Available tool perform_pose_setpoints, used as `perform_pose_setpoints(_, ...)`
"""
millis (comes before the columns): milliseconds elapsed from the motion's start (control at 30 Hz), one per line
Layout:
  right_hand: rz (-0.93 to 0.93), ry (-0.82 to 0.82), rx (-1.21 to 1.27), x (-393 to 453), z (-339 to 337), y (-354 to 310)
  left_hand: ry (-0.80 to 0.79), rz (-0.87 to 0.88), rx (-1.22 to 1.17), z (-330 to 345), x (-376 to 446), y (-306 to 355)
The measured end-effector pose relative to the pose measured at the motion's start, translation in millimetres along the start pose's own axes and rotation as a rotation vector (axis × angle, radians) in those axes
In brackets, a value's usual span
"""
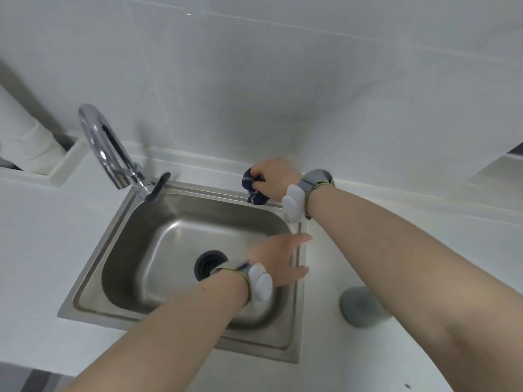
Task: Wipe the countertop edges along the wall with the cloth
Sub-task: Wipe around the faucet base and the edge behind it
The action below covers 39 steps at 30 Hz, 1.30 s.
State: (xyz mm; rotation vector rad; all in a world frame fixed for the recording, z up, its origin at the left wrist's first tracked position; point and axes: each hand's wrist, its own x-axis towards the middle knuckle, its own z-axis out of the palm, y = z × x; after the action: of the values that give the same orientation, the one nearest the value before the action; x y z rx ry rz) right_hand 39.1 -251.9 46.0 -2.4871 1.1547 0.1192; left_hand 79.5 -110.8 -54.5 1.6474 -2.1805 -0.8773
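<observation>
My right hand (273,176) grips a bunched dark blue cloth (252,188) and holds it on the narrow strip of white countertop (206,172) between the sink's back rim and the tiled wall (254,94). Part of the cloth hangs over the sink's back right corner. My left hand (278,254) is blurred, with fingers spread and straight, over the sink's right rim; it holds nothing. Both wrists wear grey bands with white pods.
A steel sink (119,230) with a dark drain (209,263) fills the middle. A chrome tap (110,148) with a dark lever (160,186) stands at its back left corner. A grey round object (359,306) sits on the counter to the right.
</observation>
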Motion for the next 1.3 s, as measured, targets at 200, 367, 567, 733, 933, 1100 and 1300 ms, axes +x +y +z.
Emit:
perform_pose_setpoints(200,0.07,0.008,0.027,48.7,11.4,-62.9,0.044,0.043,0.003,-51.6,-33.5,-81.3)
perform_pose_setpoints(367,0.139,0.016,0.026,84.8,22.6,-105.6,0.039,0.127,0.06,-84.0,-52.6,-137.2)
perform_pose_setpoints(567,0.282,0.107,0.098,117.6,34.4,-138.9,0.015,0.118,0.098,-118.4,-70.8,-206.3)
perform_pose_setpoints(733,0.367,0.204,0.052,140.1,44.0,-143.6,0.051,0.015,0.151,-148.6,-86.0,-265.0)
perform_pose_setpoints(933,0.475,0.36,-0.024,159.5,70.7,-119.6,0.191,-0.315,0.295,-167.3,-106.4,-332.8)
perform_pose_setpoints(1100,0.496,0.428,-0.001,173.1,100.0,-91.0,0.257,-0.488,0.44,-166.3,-103.8,-383.5)
perform_pose_setpoints(1300,0.477,0.406,0.119,200.2,119.0,-83.1,0.324,-0.253,0.547,-165.0,-100.3,-404.7)
